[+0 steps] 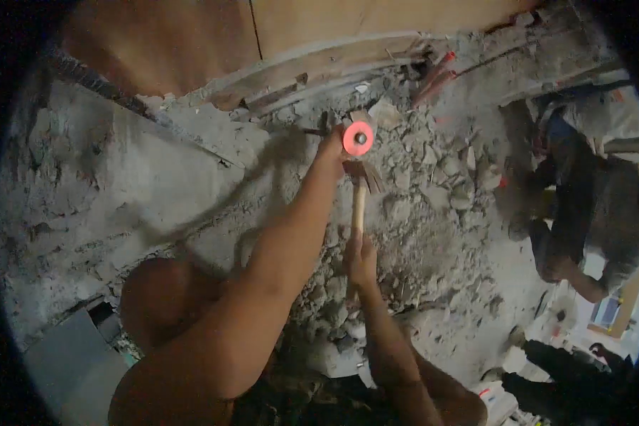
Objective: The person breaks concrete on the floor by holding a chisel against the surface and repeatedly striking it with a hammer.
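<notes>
My left hand (335, 145) is closed around a chisel (361, 138) fitted with a round pink hand guard, whose metal striking end faces me. The fingers are mostly hidden behind the guard. My right hand (362, 261) grips the wooden handle of a claw hammer (359, 206). The hammer's head is just below the guard, close to my left wrist; whether they touch I cannot tell. Beneath both hands lies broken rubble (433, 177).
Red pipes (437, 78) stick out of the rubble near the brown panelled wall (319, 28). Another person (582, 206) is at the right, with a second dark-clothed figure (568, 376) lower down. A grey box (67, 362) stands lower left.
</notes>
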